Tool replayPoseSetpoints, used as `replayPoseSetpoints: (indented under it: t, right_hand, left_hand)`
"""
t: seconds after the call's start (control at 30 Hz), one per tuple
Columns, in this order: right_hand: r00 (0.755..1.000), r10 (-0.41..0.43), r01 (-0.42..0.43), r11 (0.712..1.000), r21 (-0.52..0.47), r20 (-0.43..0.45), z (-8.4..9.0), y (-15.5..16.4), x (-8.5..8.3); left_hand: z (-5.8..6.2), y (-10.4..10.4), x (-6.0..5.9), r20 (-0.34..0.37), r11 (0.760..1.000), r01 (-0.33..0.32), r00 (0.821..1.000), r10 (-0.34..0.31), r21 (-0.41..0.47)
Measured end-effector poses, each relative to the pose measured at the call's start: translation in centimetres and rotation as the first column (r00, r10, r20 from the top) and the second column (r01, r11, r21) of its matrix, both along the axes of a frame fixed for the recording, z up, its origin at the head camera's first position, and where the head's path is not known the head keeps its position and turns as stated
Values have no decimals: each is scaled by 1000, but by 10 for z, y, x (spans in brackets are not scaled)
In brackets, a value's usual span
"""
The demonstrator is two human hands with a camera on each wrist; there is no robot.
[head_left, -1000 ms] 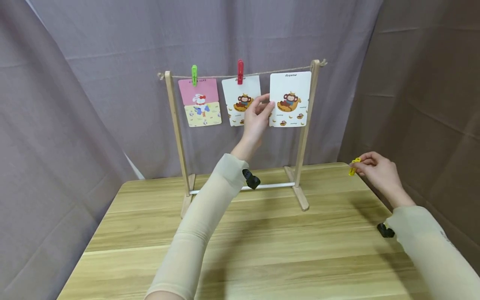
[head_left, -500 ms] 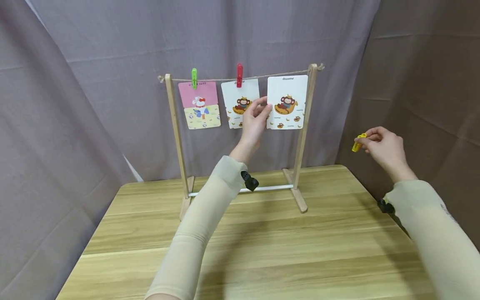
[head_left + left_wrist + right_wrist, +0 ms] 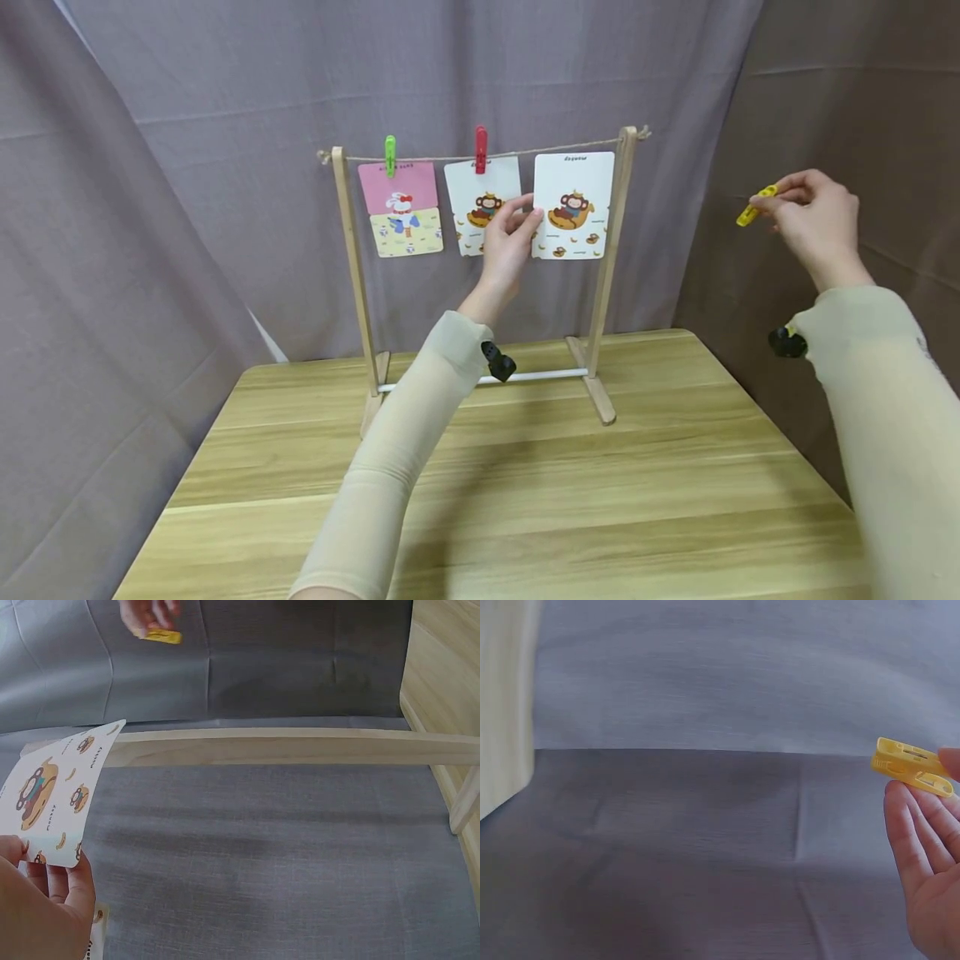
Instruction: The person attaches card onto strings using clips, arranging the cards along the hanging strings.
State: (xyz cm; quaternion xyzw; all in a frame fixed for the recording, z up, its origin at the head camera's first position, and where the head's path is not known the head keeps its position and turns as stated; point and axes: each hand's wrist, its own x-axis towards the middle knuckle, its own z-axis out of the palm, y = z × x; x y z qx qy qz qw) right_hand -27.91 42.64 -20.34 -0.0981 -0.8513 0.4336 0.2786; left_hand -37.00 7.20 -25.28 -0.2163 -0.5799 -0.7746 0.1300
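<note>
My left hand [image 3: 510, 250] pinches the left edge of a white monkey card [image 3: 573, 183], thumb in front and fingers behind. The card's top edge lies at the level of the twine [image 3: 566, 149], close to the right post. My right hand [image 3: 817, 221], raised off to the right, holds a yellow clothespin [image 3: 911, 766] between thumb and fingertips. A red clothespin [image 3: 481, 150] fastens another monkey card [image 3: 480, 179] to the twine, partly covered by my left hand. At the left, a green clothespin [image 3: 390, 156] holds a pink and yellow rabbit card [image 3: 401, 187].
The twine is tied between two posts of a wooden stand [image 3: 348, 267], whose feet rest on the wood-grain table [image 3: 525, 500]. A white bar [image 3: 543, 376] joins the posts low down. Grey curtains [image 3: 247, 100] hang behind and at both sides.
My right hand has risen from near the table's right edge, moving up and to the right with the yellow clothespin. The left hand keeps its grip on the card by the twine.
</note>
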Motion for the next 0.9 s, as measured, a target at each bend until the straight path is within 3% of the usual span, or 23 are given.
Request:
replayPoseSetpoints:
  t: [0.2,0.57,0.9]
  right_hand:
    - [1000,-2,0,999,-43,-31,28,-4,-1]
    - [980,14,-31,996,-85,-198,88,-25,1]
    - [953,53,-66,997,-33,-297,115,-49,-2]
  left_hand:
    - [0,1,1,-8,1000,10,1000,-10,-9]
    - [2,2,2,-13,1000,5,1000,-6,-27]
    - [2,2,2,-13,999,1,1000,-1,-38]
